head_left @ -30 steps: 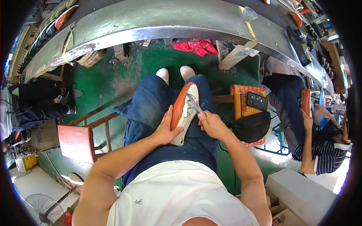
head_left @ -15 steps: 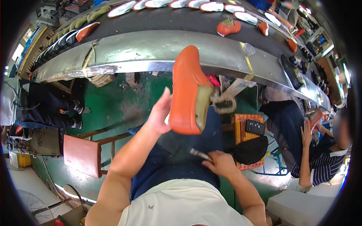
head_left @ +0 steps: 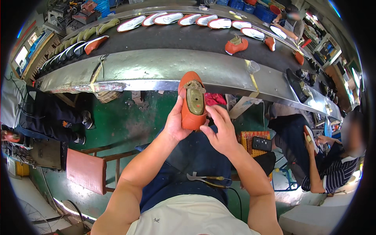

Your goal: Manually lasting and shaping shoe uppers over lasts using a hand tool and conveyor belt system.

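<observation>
An orange shoe (head_left: 191,120) with an olive-green last (head_left: 194,101) inside it is held up in front of me, its opening facing me. My left hand (head_left: 176,120) grips the shoe along its left side and heel. Beside the right of the heel is my right hand (head_left: 221,131), thumb and fingers apart; whether the fingertips touch the shoe I cannot tell. Across my lap lies a metal-headed hand tool (head_left: 194,177) with yellowish handles, apart from both hands.
Beyond the metal bench edge (head_left: 149,62), a dark conveyor belt (head_left: 164,39) carries rows of shoes. A pink-topped stool (head_left: 86,171) stands at left, a phone (head_left: 261,143) on a woven seat at right. One person (head_left: 340,172) sits at right; another (head_left: 47,109) is at left.
The shoe has been lowered and turned so its opening faces me. My right hand has let go of the tool, now on my lap, and risen to the shoe.
</observation>
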Demonstrator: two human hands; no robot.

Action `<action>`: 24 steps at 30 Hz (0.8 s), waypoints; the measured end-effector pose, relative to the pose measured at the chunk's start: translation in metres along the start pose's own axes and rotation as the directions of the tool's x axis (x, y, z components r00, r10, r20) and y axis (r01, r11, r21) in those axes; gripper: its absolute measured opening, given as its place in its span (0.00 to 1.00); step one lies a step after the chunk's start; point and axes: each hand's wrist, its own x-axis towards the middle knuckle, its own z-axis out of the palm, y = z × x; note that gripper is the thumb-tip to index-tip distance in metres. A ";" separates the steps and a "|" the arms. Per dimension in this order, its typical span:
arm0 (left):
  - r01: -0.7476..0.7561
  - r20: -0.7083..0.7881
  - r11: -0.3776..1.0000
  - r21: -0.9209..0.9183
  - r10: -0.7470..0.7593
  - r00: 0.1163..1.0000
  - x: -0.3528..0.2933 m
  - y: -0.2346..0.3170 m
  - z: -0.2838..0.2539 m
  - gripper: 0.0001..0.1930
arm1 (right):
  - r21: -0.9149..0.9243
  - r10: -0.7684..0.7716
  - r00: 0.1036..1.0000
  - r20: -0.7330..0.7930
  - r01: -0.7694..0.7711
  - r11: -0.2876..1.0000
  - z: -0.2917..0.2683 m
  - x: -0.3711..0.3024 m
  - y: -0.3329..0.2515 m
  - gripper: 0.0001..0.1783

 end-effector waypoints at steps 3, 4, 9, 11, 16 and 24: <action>-0.030 -0.008 0.998 -0.055 0.030 1.000 -0.001 0.002 -0.001 0.29 | -0.015 -0.241 0.963 -0.116 0.241 0.970 0.007 0.035 0.018 0.25; -0.045 0.015 0.998 -0.043 0.045 0.999 -0.007 0.003 0.003 0.29 | 0.011 -0.362 0.931 -0.048 0.363 0.932 0.007 0.050 0.023 0.26; -0.020 -0.037 0.996 -0.088 0.017 0.999 -0.007 0.007 0.001 0.28 | 0.179 -0.556 0.805 0.207 0.527 0.831 0.024 0.098 0.026 0.24; -0.108 -0.093 0.987 -0.116 0.097 0.991 -0.005 0.004 0.002 0.26 | 0.300 -0.507 0.850 0.142 0.451 0.840 0.031 0.105 0.023 0.22; -0.100 -0.091 0.986 -0.131 0.088 0.992 0.006 0.004 -0.005 0.26 | 0.334 -0.419 0.906 0.056 0.379 0.863 0.037 0.111 0.028 0.16; 0.024 0.029 0.984 0.176 -0.030 0.999 0.065 0.036 -0.016 0.35 | 0.080 -0.359 0.931 -0.060 0.363 0.928 -0.034 0.078 0.089 0.14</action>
